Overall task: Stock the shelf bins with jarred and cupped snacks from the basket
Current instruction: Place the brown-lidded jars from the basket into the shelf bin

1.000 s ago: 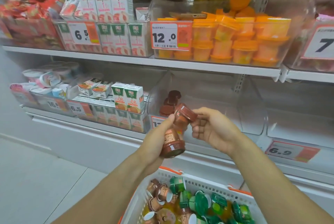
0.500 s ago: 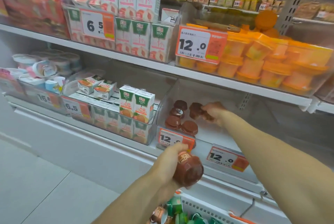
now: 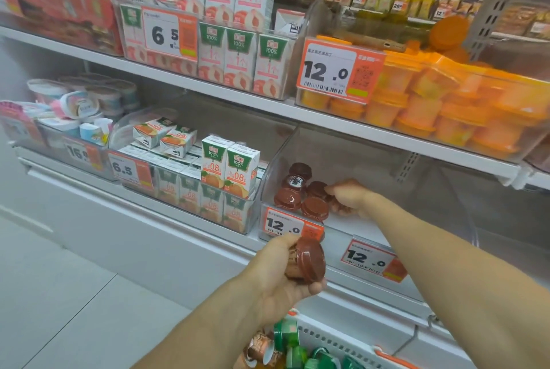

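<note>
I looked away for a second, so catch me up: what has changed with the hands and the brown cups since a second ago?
The right hand carried its brown cup away from the left hand and forward into the clear bin, where it now sets it beside the brown cups already there. The left hand dropped slightly and still grips its own brown cup. The basket is still below.

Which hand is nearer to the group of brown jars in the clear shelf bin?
The right hand. It reaches into the clear bin and touches the brown jars. The left hand is below, outside the bin, holding another brown jar.
</note>
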The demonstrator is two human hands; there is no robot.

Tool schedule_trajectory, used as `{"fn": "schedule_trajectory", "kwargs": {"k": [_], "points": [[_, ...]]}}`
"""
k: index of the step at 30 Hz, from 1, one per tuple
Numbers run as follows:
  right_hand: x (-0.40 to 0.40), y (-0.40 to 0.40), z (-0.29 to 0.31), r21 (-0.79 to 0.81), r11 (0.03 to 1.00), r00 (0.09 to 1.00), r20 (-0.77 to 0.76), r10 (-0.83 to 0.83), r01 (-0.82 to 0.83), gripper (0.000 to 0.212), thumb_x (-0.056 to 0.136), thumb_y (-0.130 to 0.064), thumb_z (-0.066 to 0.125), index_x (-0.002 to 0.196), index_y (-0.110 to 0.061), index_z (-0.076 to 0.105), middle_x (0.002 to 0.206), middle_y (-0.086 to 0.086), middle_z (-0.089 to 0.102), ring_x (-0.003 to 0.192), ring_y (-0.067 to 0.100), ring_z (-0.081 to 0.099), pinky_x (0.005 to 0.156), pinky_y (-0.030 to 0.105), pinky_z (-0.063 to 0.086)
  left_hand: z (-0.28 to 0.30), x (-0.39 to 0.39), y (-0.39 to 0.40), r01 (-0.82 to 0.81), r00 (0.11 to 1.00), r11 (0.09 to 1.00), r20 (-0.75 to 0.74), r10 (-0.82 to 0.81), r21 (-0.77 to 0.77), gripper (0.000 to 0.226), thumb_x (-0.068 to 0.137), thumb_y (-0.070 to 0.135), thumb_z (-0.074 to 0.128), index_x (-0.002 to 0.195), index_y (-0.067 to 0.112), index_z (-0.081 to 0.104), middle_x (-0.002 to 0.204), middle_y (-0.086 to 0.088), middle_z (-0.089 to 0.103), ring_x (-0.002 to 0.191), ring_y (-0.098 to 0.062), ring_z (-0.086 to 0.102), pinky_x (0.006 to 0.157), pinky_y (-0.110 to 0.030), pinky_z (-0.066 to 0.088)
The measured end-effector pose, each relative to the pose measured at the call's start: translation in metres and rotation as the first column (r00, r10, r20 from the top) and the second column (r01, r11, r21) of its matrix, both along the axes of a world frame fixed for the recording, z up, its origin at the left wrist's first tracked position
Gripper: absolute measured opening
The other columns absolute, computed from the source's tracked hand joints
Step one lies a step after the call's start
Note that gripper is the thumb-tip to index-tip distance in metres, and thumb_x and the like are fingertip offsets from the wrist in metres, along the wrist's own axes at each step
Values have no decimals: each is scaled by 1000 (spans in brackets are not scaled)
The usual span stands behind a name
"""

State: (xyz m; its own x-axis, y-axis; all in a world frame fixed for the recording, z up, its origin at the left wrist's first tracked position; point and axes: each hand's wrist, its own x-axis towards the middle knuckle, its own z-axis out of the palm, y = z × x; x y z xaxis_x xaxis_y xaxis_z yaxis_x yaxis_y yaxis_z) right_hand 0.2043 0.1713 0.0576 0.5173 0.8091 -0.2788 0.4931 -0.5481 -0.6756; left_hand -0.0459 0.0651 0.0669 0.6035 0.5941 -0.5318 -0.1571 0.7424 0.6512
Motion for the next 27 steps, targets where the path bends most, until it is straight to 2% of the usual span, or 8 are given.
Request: {"fn": "schedule_trajectory", "kwargs": {"k": [5, 7, 9, 13, 15, 19, 24, 27], "points": [[-13, -23, 28, 115, 976, 905, 408, 124, -186, 29, 100, -28, 51, 113, -9, 67, 113, 8, 68, 102, 27, 61, 82, 27, 42, 5, 0, -2, -49, 992, 995, 112, 59, -86, 41, 98, 29, 58, 121, -4, 67, 116, -25, 68, 87, -38, 65, 64, -36, 63], [-35, -49, 49, 294, 921, 930, 334, 154, -258, 23, 100, -29, 54, 108, -12, 68, 103, 0, 69, 92, 19, 64, 82, 26, 41, 7, 0, -2, -100, 981, 990, 159, 116, -103, 43, 100, 31, 57, 120, -5, 66, 120, -27, 67, 97, -39, 69, 74, -41, 63], [-60, -83, 67, 384, 841, 925, 129, 359, -380, 20, 98, -29, 61, 101, -12, 69, 89, 5, 73, 74, 15, 67, 71, 31, 48, 11, 0, -2, -150, 962, 983, 214, 170, -105, 44, 99, 34, 58, 121, -4, 64, 117, -28, 68, 106, -39, 68, 75, -41, 63], [-86, -140, 76, 341, 696, 747, 28, 664, -632, 32, 90, -29, 72, 120, -21, 67, 109, 9, 68, 91, 23, 67, 77, 34, 57, 21, -1, -5, -165, 950, 985, 260, 173, -54, 46, 104, 38, 47, 121, 0, 65, 111, -25, 71, 105, -41, 69, 64, -34, 63], [-87, -151, 71, 412, 696, 767, 12, 642, -589, 32, 86, -28, 77, 117, -22, 70, 105, 12, 69, 90, 28, 66, 79, 38, 55, 22, -2, -10, -97, 978, 995, 189, 88, 38, 54, 105, 46, 39, 119, 2, 66, 105, -22, 73, 91, -41, 72, 55, -33, 60], [-89, -152, 70, 414, 856, 903, -155, 402, -310, 35, 91, -31, 69, 97, 3, 71, 73, 14, 68, 62, 20, 60, 61, 36, 46, 20, -3, -21, 21, 999, 969, -29, -14, 245, 63, 102, 56, 34, 114, 1, 61, 96, -23, 67, 64, -34, 67, 45, -30, 49], [-87, -158, 81, 147, 957, 958, -102, 268, -252, 78, 86, -74, 46, 77, -1, 71, 62, 13, 65, 48, 19, 53, 46, 25, 41, 23, 1, -21, -50, 999, 955, 5, 51, 291, 43, 104, 41, 42, 102, 1, 60, 83, -16, 55, 52, -22, 53, 45, -28, 41], [-75, -158, 84, 206, 947, 944, -170, 284, -248, 78, 85, -76, 44, 94, -3, 69, 75, 16, 68, 59, 24, 59, 53, 30, 46, 23, 2, -23, -34, 999, 971, 8, 33, 238, 50, 106, 46, 34, 95, 4, 60, 66, -9, 55, 49, -19, 46, 43, -25, 34]]}}
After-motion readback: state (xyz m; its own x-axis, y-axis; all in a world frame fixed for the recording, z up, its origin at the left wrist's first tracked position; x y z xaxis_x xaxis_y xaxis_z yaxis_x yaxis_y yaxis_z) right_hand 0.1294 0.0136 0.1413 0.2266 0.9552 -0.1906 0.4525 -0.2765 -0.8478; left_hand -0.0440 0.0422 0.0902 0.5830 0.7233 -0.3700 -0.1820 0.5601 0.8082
